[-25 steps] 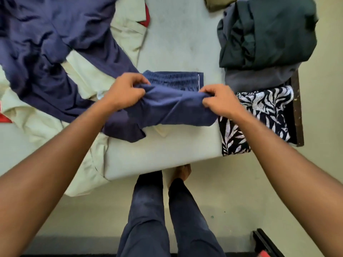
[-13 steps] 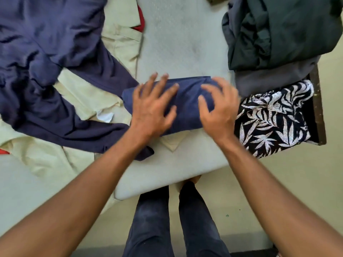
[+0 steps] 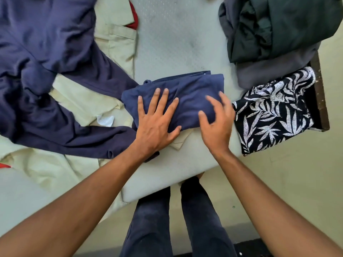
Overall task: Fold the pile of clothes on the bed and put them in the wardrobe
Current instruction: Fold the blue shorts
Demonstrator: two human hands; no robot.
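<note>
1. Two grips, both bare hands, reach onto the bed (image 3: 176,43) from the near edge, where the person stands in dark trousers (image 3: 152,219).
2. The left grip (image 3: 157,119) lies palm down on the folded navy garment (image 3: 185,97), fingers straight and spread, pressing the cloth and clasping nothing.
3. The right grip (image 3: 217,123) is over the right end of the same garment. Its fingers are loosely bent and blurred, and none is curled round the fabric. I cannot tell whether the fingertips touch the cloth or hang just above it.
4. The folded navy garment is a compact bundle on the bare mattress near the bed's near corner, with a band edge showing along its far side.
5. Left of it, a large unfolded navy garment (image 3: 46,43) sprawls over a pale cream garment (image 3: 74,101); a cream collar tip pokes out from under the bundle's near edge.
6. A scrap of red cloth (image 3: 133,19) shows at the cream garment's far edge.
7. To the right, a dark green garment (image 3: 287,25) sits on a grey garment (image 3: 269,71).
8. Just beside the right grip, a black-and-white leaf-print garment (image 3: 274,112) lies folded at the bed's right edge, against the wooden frame (image 3: 321,89).
</note>
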